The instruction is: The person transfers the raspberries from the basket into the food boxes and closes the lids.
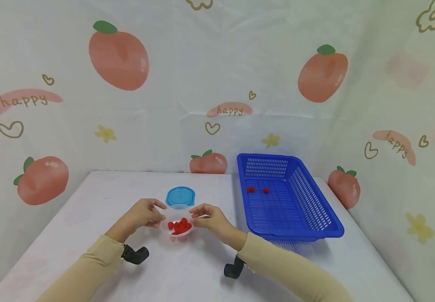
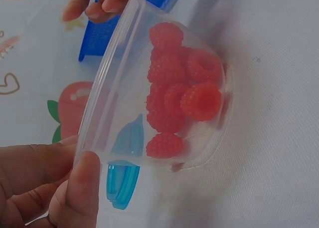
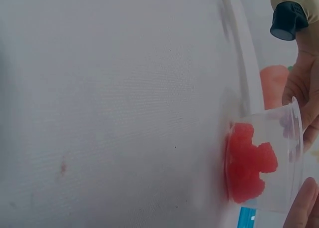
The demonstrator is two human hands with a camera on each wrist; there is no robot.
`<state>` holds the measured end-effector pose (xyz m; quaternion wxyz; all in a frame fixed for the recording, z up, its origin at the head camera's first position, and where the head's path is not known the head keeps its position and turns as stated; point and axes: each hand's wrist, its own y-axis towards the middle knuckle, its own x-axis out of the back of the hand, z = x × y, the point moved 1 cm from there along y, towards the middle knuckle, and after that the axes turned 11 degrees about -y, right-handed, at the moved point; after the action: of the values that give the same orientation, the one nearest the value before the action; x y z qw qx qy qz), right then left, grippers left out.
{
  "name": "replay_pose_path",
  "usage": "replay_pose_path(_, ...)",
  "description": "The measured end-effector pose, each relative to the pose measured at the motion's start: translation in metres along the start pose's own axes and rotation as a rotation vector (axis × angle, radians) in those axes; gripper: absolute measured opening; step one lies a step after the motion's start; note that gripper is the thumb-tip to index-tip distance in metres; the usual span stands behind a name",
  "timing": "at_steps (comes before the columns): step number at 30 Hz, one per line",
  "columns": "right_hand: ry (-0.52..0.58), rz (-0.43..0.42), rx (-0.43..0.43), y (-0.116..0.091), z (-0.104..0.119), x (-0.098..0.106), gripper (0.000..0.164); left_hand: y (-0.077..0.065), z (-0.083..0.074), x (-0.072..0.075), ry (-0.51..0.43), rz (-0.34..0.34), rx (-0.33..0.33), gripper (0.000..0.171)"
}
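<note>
A clear plastic tub [image 1: 166,231] with red raspberries [image 1: 181,226] heaped inside stands on the white table between both hands. My left hand [image 1: 144,215] pinches its rim from the left side; the left wrist view shows thumb and fingers [image 2: 83,183] on either side of the rim. At the opposite side, my right hand [image 1: 210,219] holds the rim with bent fingers. In the right wrist view only a fingertip [image 3: 305,195] of it shows beside the rim. Right behind the tub lies a blue lid [image 1: 180,196], flat on the table.
A large blue plastic basket [image 1: 294,234] stands on the right of the table, with a few red raspberries [image 1: 265,190] near its far left side. Behind the table hangs a white cloth [image 1: 157,138] printed with fruit. Black wrist cameras [image 1: 136,254] sit under both forearms.
</note>
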<state>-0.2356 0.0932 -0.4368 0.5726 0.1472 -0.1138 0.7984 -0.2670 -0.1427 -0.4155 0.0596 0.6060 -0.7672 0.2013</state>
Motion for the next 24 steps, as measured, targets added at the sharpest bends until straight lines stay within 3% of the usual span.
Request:
replay_pose_path(13,0.014,0.068,0.068,-0.027,0.03,0.024,0.029,0.002,0.0,0.0,0.005,0.007,-0.007,0.041)
replay_pose_path(18,-0.005,0.061,0.095,-0.032,0.049,0.048,0.028,0.003,0.001,0.001,0.002,0.009,0.004,0.041)
replay_pose_path(24,0.003,-0.01,0.153,-0.027,0.065,0.087,0.027,0.003,0.001,0.001,0.004,0.006,0.006,0.041)
